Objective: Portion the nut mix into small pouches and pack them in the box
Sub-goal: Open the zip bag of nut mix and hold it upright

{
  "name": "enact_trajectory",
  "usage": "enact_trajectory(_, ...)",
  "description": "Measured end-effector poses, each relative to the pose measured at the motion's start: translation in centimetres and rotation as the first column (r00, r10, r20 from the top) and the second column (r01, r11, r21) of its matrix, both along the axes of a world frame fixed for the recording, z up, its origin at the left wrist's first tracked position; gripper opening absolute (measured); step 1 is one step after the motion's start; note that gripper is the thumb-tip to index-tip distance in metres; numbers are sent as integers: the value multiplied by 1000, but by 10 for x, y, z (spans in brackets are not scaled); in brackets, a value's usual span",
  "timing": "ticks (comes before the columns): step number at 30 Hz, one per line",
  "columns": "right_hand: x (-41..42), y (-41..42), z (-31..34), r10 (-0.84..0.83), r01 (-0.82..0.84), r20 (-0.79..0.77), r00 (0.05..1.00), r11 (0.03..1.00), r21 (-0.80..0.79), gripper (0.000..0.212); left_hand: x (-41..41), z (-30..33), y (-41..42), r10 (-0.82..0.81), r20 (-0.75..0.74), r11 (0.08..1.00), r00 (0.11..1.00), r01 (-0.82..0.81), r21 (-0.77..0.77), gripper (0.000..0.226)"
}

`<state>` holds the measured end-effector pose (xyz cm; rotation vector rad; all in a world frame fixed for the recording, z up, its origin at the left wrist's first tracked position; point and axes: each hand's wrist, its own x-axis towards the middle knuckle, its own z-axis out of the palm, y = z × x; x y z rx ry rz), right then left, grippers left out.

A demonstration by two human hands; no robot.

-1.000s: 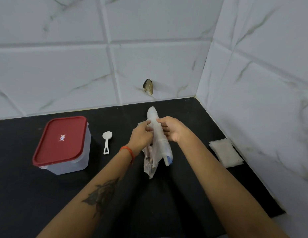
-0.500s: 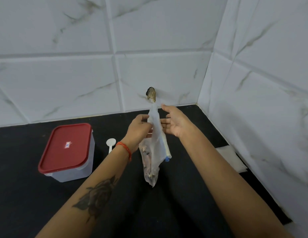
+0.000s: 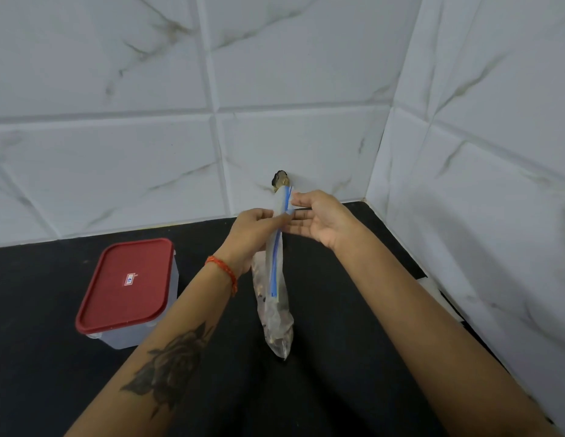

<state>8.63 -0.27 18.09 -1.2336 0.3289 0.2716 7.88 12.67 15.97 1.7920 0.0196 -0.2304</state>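
Observation:
A clear zip bag of nut mix (image 3: 275, 316) hangs upright above the black counter, its blue zip strip running down its length. My left hand (image 3: 254, 234) pinches the bag near its top. My right hand (image 3: 322, 220) is beside it with fingers spread, fingertips touching the upper strip. The nuts sit in the bag's lower half. A clear box with a red lid (image 3: 126, 288) stands shut on the counter to the left. The white spoon is hidden behind my left forearm.
White marble-look tiled walls meet in a corner at the back right. A small dark fitting (image 3: 279, 179) sticks out of the back wall just above the bag. A flat white pouch stack (image 3: 432, 287) lies at the counter's right edge, mostly hidden by my right arm.
The bag has unrolled and hangs longer, lifted higher toward the back wall. My right hand let go of its grip and now has its fingers spread. The view tilted up.

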Motion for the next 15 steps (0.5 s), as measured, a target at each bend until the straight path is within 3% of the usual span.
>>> enact_trajectory(5, 5, 0, -5, -5, 3, -32, 999, 997, -73, 15, 4, 7, 8, -7, -19, 1000, 1000, 7, 19, 14)
enact_trajectory(10, 10, 4, -9, 47, -44, -1, 999, 937, -347, 15, 6, 9, 7, -1, -20, 1000, 1000, 1, 8, 13)
enact_trajectory(12, 13, 3, -6, 41, -31, 22, 999, 944, -328, 5, 6, 7, 6, 30, -22, 1000, 999, -30, 11, 11)
enact_trajectory(15, 15, -1, -1, 50, -28, 54, 997, 939, -343, 10, 13, 4, 4, 106, 66, 991, 992, -112, 80, 18)
